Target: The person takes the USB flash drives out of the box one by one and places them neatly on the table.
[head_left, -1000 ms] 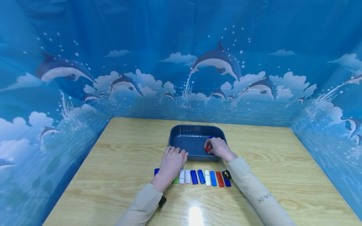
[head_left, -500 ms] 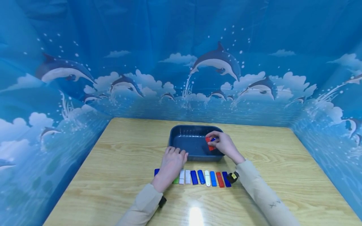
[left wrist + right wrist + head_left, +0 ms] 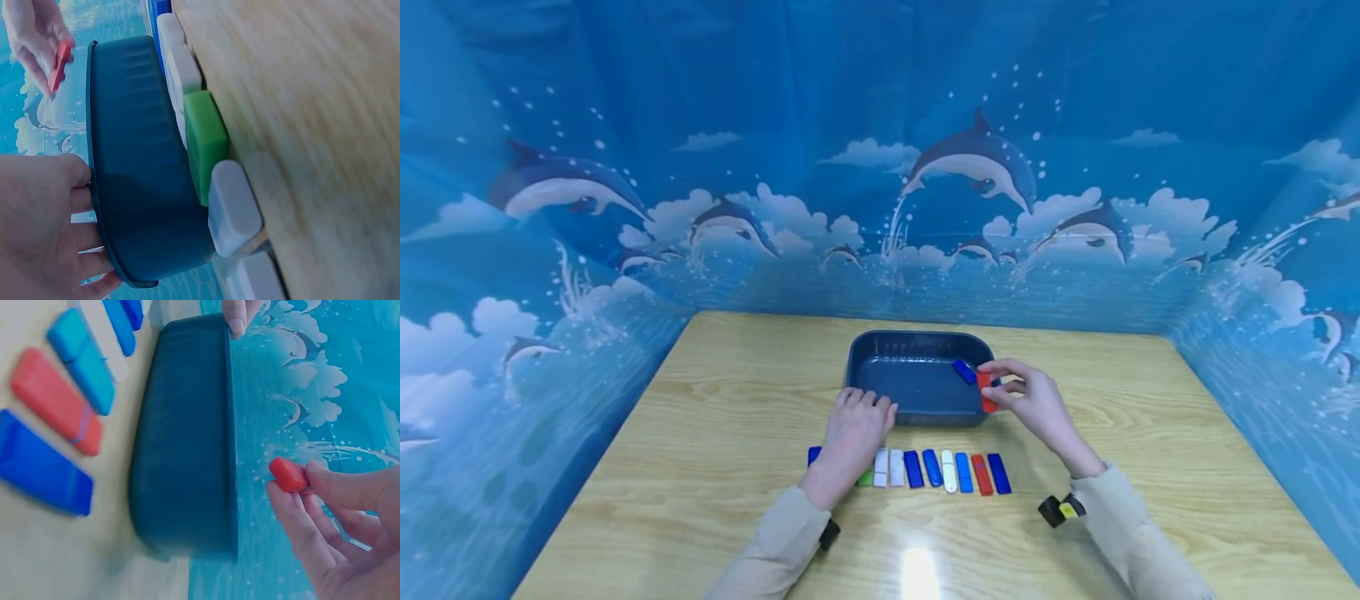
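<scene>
My right hand (image 3: 1037, 408) pinches a red USB flash drive (image 3: 987, 392) between thumb and fingertips, over the right end of a dark blue tray (image 3: 940, 419). Inside the tray lies a blue flash drive (image 3: 964, 372). My left hand (image 3: 853, 429) holds the tray's near left rim, its fingers reaching over the edge. In front of the tray, a row of flash drives runs across the table; a blue one (image 3: 999, 473) and a red one (image 3: 982, 475) stand at its right end. The left forearm hides part of the row, while the left wrist view shows a green drive (image 3: 206, 137) there.
The wooden table (image 3: 737, 375) extends on both sides of the tray. Behind it and at the sides hangs a blue curtain (image 3: 820, 167) with printed dolphins. A black wrist strap (image 3: 1060, 510) hangs by the right sleeve.
My right hand has lifted the red flash drive and moved right, from inside the tray to its right edge. The blue drive in the tray has come into sight. The left hand stays put.
</scene>
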